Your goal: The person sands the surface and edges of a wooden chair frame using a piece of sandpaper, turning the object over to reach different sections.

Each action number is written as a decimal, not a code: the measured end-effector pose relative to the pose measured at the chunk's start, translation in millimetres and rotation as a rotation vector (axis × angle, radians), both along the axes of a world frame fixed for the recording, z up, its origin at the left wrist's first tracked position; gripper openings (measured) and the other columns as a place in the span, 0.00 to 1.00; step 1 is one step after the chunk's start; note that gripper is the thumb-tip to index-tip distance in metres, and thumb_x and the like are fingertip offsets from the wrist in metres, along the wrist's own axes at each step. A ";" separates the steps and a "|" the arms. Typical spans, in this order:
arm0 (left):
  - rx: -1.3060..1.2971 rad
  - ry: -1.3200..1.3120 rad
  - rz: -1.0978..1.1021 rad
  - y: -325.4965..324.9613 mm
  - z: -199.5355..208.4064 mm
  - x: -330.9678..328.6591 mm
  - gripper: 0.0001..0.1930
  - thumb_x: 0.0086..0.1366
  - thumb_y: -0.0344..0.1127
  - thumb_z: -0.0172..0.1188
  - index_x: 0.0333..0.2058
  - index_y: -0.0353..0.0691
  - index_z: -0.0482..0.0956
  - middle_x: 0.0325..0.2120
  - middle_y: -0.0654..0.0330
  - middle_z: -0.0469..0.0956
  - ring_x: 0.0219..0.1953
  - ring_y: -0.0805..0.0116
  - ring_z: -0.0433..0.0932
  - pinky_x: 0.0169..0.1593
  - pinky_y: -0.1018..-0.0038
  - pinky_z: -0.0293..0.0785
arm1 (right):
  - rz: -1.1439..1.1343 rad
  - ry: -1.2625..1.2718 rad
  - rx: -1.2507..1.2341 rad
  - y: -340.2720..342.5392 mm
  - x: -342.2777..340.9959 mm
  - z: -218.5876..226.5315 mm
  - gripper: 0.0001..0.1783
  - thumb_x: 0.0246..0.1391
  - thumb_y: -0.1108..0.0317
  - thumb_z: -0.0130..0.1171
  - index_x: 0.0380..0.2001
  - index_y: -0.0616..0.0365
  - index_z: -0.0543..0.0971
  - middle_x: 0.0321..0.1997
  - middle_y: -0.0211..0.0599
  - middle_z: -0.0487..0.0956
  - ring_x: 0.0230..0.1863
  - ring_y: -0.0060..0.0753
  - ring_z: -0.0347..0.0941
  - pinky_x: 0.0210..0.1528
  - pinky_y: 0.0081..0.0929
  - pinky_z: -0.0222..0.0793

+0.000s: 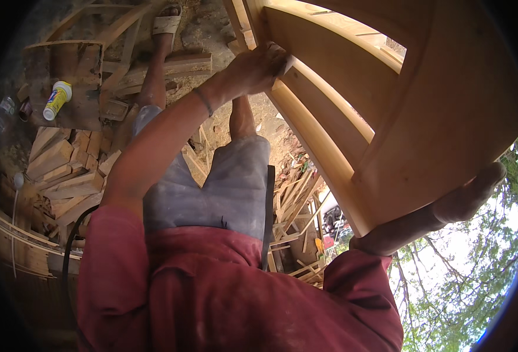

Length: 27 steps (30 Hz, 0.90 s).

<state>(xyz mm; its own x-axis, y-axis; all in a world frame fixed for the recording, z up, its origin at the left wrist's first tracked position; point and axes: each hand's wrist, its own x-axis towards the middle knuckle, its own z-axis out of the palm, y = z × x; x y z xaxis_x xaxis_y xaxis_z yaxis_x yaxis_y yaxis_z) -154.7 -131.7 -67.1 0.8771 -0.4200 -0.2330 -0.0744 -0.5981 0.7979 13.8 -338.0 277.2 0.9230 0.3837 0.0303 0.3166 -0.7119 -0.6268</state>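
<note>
A large pale wooden frame (320, 135) with curved slats and a broad smooth panel (446, 105) fills the upper right, tilted over my right arm. My left hand (270, 64) reaches up across the middle, its fingers closed round the frame's edge where a slat meets the post. Along the panel's outer edge at the right, my right hand (470, 193) is bent round the wood with its forearm under the panel. Part of its fingers is hidden behind the panel.
Cut wood blocks (71, 170) are piled at the left. A yellow and white canister (57, 100) lies on a dark wooden board (91, 114). Loose wood strips (297, 205) and shavings litter the ground by my legs. Tree branches (464, 264) show at the lower right.
</note>
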 end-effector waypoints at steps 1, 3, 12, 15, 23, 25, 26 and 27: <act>-0.017 0.027 -0.013 0.2 -3.1 1.9 0.33 0.60 0.25 0.51 0.66 0.45 0.61 0.57 0.55 0.74 0.55 0.52 0.74 0.60 0.60 0.73 | 0.006 0.007 0.008 0.3 1.0 0.1 0.29 0.73 0.55 0.36 0.60 0.71 0.69 0.62 0.48 0.73 0.60 0.33 0.71 0.63 0.32 0.63; -0.058 0.082 -0.041 4.1 1.5 15.1 0.31 0.62 0.28 0.51 0.66 0.45 0.61 0.57 0.53 0.73 0.53 0.53 0.76 0.59 0.62 0.74 | 0.006 0.024 0.019 -1.6 1.8 -1.1 0.28 0.72 0.55 0.37 0.60 0.70 0.69 0.62 0.48 0.74 0.60 0.33 0.71 0.62 0.32 0.63; -0.263 0.494 0.047 12.3 -5.0 15.6 0.31 0.66 0.28 0.46 0.68 0.54 0.59 0.61 0.50 0.70 0.61 0.53 0.71 0.63 0.62 0.68 | 0.006 0.080 0.082 -4.9 4.1 -0.4 0.27 0.72 0.56 0.38 0.58 0.70 0.70 0.60 0.48 0.75 0.58 0.32 0.72 0.61 0.32 0.64; -0.299 0.467 0.118 7.1 -7.4 5.8 0.30 0.67 0.29 0.45 0.68 0.54 0.59 0.62 0.51 0.70 0.62 0.52 0.71 0.63 0.63 0.68 | 0.009 0.103 0.109 -5.5 4.9 -2.4 0.27 0.72 0.56 0.39 0.58 0.69 0.71 0.60 0.48 0.75 0.57 0.32 0.73 0.60 0.32 0.64; -0.341 0.667 0.038 39.3 50.6 -58.5 0.33 0.61 0.25 0.49 0.67 0.46 0.61 0.65 0.51 0.65 0.64 0.51 0.66 0.65 0.63 0.64 | 0.011 0.156 0.187 -12.7 4.2 0.8 0.26 0.71 0.56 0.40 0.57 0.69 0.72 0.58 0.48 0.76 0.55 0.32 0.73 0.59 0.31 0.65; -0.259 0.411 0.130 40.5 53.9 -64.3 0.33 0.59 0.24 0.51 0.66 0.44 0.62 0.64 0.51 0.67 0.63 0.52 0.67 0.63 0.62 0.66 | 0.010 0.161 0.198 -11.6 2.1 1.1 0.26 0.71 0.56 0.40 0.56 0.68 0.72 0.58 0.47 0.76 0.55 0.32 0.74 0.58 0.31 0.66; -0.215 0.231 0.221 38.1 54.7 -66.1 0.33 0.58 0.24 0.52 0.65 0.43 0.64 0.62 0.50 0.68 0.62 0.52 0.68 0.62 0.61 0.66 | 0.016 0.166 0.202 -11.1 3.0 1.6 0.26 0.71 0.56 0.40 0.56 0.68 0.72 0.58 0.47 0.76 0.55 0.31 0.74 0.58 0.31 0.66; -0.162 0.154 0.234 33.4 54.3 -63.8 0.32 0.57 0.24 0.53 0.64 0.43 0.65 0.59 0.50 0.70 0.59 0.52 0.70 0.60 0.61 0.68 | 0.022 0.170 0.205 -11.6 3.4 2.1 0.25 0.71 0.56 0.40 0.56 0.68 0.72 0.58 0.47 0.76 0.55 0.31 0.74 0.58 0.31 0.66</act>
<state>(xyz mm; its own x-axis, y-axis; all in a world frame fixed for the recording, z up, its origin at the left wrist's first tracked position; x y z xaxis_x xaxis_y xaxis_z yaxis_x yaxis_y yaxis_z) -218.5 -98.2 -12.8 0.9140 -0.2534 -0.3169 0.1790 -0.4492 0.8753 17.2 -349.6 279.3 0.9128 0.4058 -0.0458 0.2081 -0.5589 -0.8027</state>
